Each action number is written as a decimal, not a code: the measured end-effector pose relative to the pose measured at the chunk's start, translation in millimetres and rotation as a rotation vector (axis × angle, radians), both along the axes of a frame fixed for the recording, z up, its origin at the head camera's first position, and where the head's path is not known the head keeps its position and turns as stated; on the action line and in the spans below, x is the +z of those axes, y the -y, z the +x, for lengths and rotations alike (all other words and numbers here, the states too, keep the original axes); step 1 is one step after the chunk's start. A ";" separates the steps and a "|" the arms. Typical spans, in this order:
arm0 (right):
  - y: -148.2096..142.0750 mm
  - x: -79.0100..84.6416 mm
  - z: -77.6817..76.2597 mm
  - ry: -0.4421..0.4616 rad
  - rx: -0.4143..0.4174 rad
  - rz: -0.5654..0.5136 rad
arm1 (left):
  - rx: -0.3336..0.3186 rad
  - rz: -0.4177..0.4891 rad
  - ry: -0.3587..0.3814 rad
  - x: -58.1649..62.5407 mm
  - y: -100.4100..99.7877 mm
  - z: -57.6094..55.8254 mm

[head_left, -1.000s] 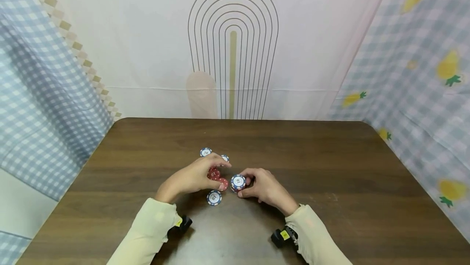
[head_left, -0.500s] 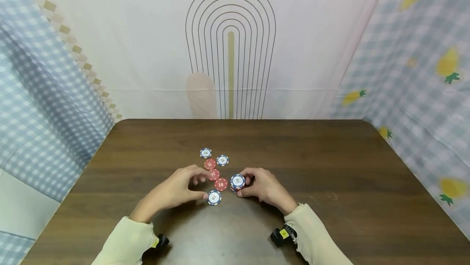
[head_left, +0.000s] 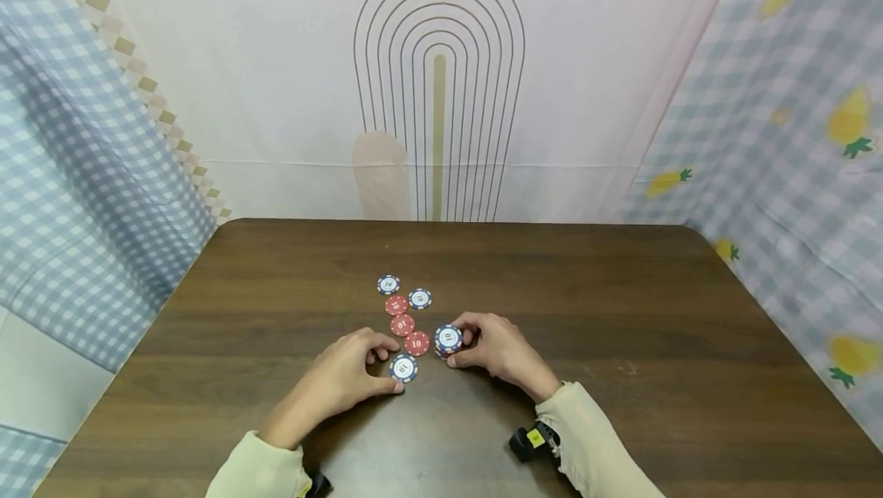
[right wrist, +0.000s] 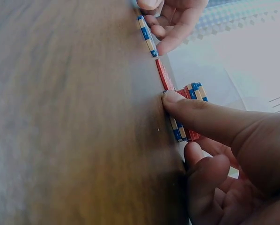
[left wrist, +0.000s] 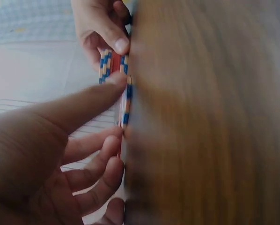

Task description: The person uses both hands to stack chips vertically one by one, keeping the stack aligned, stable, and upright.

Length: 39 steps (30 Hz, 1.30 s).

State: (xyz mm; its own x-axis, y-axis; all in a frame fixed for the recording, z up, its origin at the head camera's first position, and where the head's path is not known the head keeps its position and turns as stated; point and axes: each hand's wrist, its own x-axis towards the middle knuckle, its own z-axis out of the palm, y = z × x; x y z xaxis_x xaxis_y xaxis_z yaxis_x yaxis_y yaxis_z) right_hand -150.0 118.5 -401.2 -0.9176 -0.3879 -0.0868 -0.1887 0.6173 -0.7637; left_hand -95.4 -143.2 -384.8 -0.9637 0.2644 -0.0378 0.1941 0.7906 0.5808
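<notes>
Brown bench (head_left: 621, 291): right hand (head_left: 507, 348) grips a stack (head_left: 448, 339), left hand (head_left: 345, 371) curls round a blue chip (head_left: 403, 368) nearby.

One sideways nudge could skew the stack; a low sweep could shove the adjacent red chip (head_left: 417, 343). Right fingers pinch the stack's sides; left fingers part just enough to span the blue chip.

A chip stack (head_left: 448, 339), blue above and below red, its exact count hard to read, stands in the right hand (head_left: 509, 351). Leftward, three red chips (head_left: 417, 343) lie flat in a slanting row, two far blue chips (head_left: 420, 299) beyond; the left hand (head_left: 339, 375) straddles the near blue chip (head_left: 403, 368).
</notes>
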 end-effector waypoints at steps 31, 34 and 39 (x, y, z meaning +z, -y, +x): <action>-0.4 -0.7 0.5 -0.030 -0.004 0.027 | -0.091 -0.091 -0.155 -4.2 -5.3 -1.1; -0.9 -1.0 0.8 -0.030 -0.006 0.028 | -0.081 -0.071 -0.172 -5.7 -5.6 -0.8; -0.2 -2.0 1.0 -0.034 0.000 0.022 | -0.062 -0.038 -0.200 -5.3 -5.9 -0.3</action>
